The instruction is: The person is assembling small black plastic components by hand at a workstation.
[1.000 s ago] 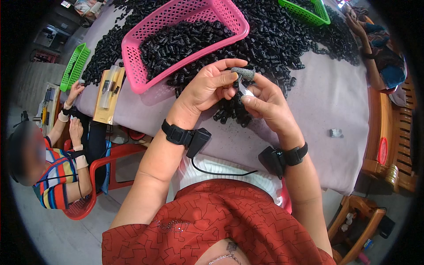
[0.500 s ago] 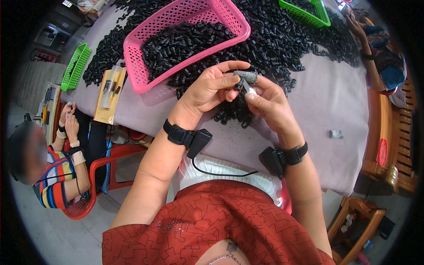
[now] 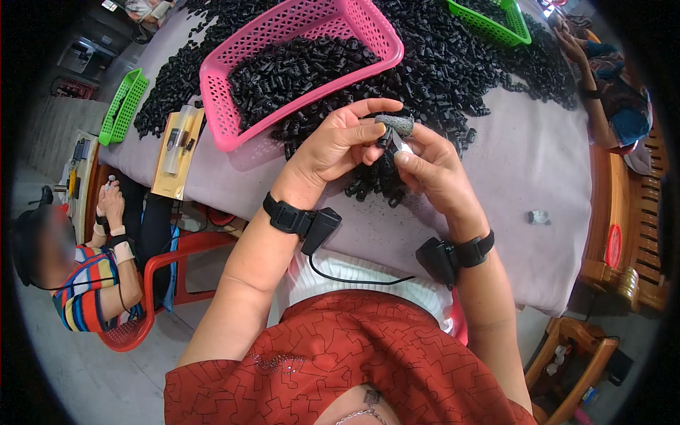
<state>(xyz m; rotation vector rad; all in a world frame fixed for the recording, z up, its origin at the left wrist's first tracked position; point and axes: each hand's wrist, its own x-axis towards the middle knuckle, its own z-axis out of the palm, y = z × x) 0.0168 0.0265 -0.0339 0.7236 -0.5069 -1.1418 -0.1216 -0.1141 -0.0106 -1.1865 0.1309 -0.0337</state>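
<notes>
The black part [image 3: 384,137] sits up off the counter [image 3: 503,177], at the centre of your work, pinched between the thumb and fingers of your left hand [image 3: 336,145]. Your right hand [image 3: 433,163] is closed on a pale, pointed tool [image 3: 402,146], probably a small blade, with its tip right at the part; whether it bites yet is too small to tell. A grey wrap [image 3: 397,125], seemingly on your right index finger, lies just beyond the two.

To do this well, judging it as a trimming step, pin the part hard so it cannot roll, and tuck your left thumb clear of the tip's line. Brace one hand against the other, use short, light strokes, and let the wrap take any slip. Turn the part, not your wrist, to reach a fresh edge.

Working outward from the part, a small heap [image 3: 375,183] of like pieces lies at six o'clock, handy for picking. The pink basket [image 3: 216,95], holding many more, stands at ten to eleven, and the big pile [image 3: 439,60] spreads at one. Nearer your body at six, keep the cable [image 3: 354,280] slack between your wrists.
</notes>
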